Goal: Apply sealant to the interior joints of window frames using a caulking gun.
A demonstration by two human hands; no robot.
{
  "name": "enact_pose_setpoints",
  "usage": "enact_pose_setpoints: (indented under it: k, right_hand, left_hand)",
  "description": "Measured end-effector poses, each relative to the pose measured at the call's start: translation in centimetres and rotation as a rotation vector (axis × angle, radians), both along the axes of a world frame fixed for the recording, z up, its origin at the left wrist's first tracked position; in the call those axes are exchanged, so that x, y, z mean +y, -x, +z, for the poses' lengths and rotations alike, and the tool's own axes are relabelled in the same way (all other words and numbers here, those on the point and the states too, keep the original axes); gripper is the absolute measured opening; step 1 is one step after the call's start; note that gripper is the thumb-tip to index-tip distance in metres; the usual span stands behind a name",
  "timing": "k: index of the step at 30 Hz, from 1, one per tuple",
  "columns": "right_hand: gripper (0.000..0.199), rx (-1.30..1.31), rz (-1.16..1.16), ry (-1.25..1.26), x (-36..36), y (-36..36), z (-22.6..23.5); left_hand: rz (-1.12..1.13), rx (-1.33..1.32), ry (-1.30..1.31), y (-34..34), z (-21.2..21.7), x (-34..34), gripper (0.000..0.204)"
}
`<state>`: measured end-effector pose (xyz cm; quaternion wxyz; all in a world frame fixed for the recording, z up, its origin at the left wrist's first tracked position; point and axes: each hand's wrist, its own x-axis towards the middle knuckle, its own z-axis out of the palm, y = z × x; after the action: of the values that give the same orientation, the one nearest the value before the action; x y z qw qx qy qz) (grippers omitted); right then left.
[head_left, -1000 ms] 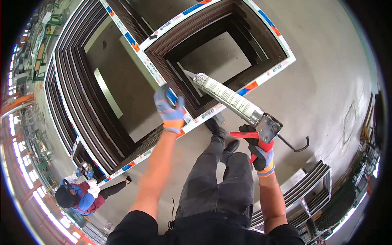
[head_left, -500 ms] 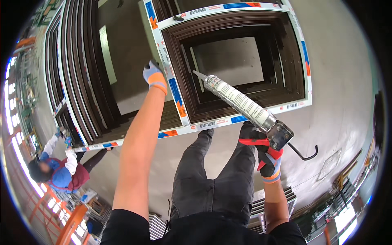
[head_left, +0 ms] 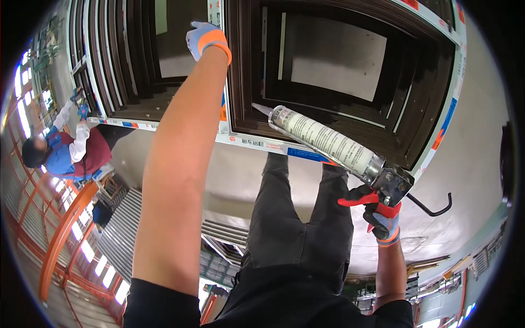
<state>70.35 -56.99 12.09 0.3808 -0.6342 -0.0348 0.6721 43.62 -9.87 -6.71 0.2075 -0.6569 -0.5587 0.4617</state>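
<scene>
My right hand (head_left: 385,218), in a grey and black glove with an orange cuff, is closed round the red handle of a caulking gun (head_left: 328,141). The gun holds a white-labelled cartridge, and its nozzle points up-left at the lower left inner corner of a dark brown window frame (head_left: 328,117). Whether the tip touches the frame I cannot tell. My left hand (head_left: 206,39), in a light blue-grey glove with an orange cuff, is beside the frame's upright bar (head_left: 215,12). The back of that hand hides most of its fingers. Printed protective tape covers the frame's outer faces.
More brown frames (head_left: 123,60) are stacked beneath and to the left. At the far left a co-worker (head_left: 71,153) in blue and dark red leans at the frames' end. Below left are metal profiles (head_left: 128,224) and an orange rail (head_left: 60,246).
The view has shifted, so the frame sits higher and farther right. The gun's nozzle has moved from over the opening to the lower left inner corner. My left hand stays by the upright bar.
</scene>
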Motion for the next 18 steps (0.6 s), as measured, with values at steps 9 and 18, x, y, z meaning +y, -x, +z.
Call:
enact_pose_setpoints:
  k: [9,18]
  right_hand:
    - [0.064,0.219,0.262,0.014,5.5,-3.6,-2.1]
    - [0.06,0.427,0.11,-0.003,10.5,-1.9,-3.3]
  left_hand:
    - [-0.12,0.126,0.285,-1.5,3.2,0.2,0.055]
    - [0.29,-1.114,0.246,0.9,6.0,0.2,0.03]
